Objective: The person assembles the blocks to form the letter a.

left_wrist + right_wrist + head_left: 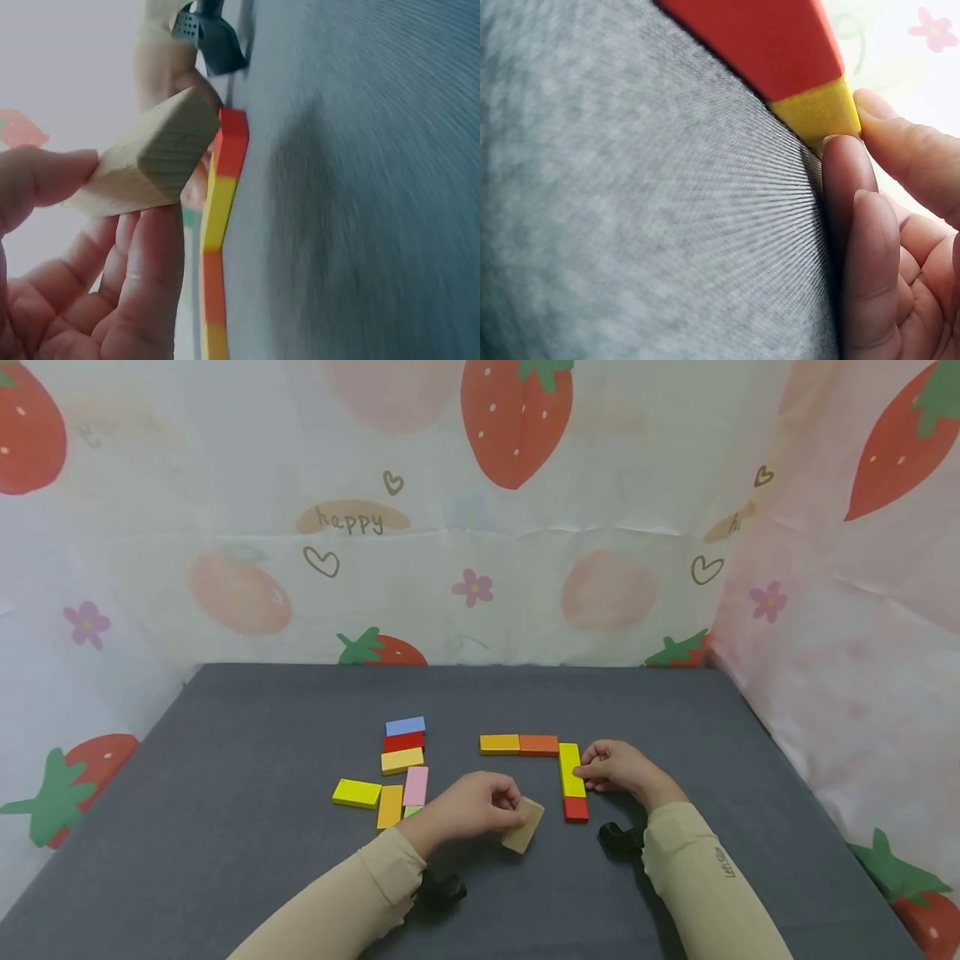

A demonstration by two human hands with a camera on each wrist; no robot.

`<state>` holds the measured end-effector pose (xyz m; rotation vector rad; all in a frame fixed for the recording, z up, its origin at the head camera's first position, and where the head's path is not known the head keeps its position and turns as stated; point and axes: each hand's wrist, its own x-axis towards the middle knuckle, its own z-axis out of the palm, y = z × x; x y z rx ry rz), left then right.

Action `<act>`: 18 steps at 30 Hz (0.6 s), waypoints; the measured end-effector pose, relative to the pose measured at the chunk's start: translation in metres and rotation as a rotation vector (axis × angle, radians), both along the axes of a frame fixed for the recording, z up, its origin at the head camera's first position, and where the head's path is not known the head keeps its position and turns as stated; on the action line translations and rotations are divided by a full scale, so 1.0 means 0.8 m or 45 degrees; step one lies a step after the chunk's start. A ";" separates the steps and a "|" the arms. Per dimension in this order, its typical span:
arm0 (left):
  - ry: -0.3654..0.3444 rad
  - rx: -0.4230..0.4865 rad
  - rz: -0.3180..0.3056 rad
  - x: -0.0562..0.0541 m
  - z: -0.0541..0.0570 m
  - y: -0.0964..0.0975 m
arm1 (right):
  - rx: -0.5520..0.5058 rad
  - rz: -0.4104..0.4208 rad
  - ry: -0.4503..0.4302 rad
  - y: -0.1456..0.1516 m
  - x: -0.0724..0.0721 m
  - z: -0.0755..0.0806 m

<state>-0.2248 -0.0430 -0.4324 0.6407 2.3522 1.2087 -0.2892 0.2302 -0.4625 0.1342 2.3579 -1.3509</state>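
My left hand (468, 810) pinches a plain wooden block (523, 827) between thumb and fingers, tilted and raised off the table, as the left wrist view shows. At the right, my right hand (626, 770) has its thumb and index finger on a yellow block (570, 764), which lies on the cloth. A red block (576, 811) adjoins the near end of that yellow one. From its far end an orange block (538, 745) and an amber block (499, 744) run leftward in a row.
Left of centre lie blue (405, 726), red (402, 742), pale yellow (402, 761), pink (416, 786), bright yellow (357, 793) and amber (390, 807) blocks. A green block (412, 811) is partly hidden by the left arm. Dark grey cloth (262, 718) covers the table; printed curtains (465, 635) surround it.
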 end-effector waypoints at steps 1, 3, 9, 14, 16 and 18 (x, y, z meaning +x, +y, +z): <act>-0.021 0.019 0.020 -0.001 0.000 0.006 | -0.002 -0.001 0.002 0.000 0.000 0.000; -0.057 0.043 0.054 -0.002 -0.002 0.019 | -0.008 -0.009 0.005 0.000 0.000 -0.001; -0.112 0.058 0.130 -0.002 -0.009 0.049 | -0.010 -0.016 0.009 0.000 0.000 -0.003; -0.176 0.078 0.181 0.000 -0.016 0.065 | -0.012 -0.007 0.006 0.000 0.000 -0.002; -0.221 0.088 0.214 0.001 -0.017 0.070 | -0.012 -0.008 0.005 0.000 0.000 -0.001; -0.258 0.091 0.251 0.003 -0.019 0.076 | -0.010 -0.002 0.006 0.000 0.000 -0.001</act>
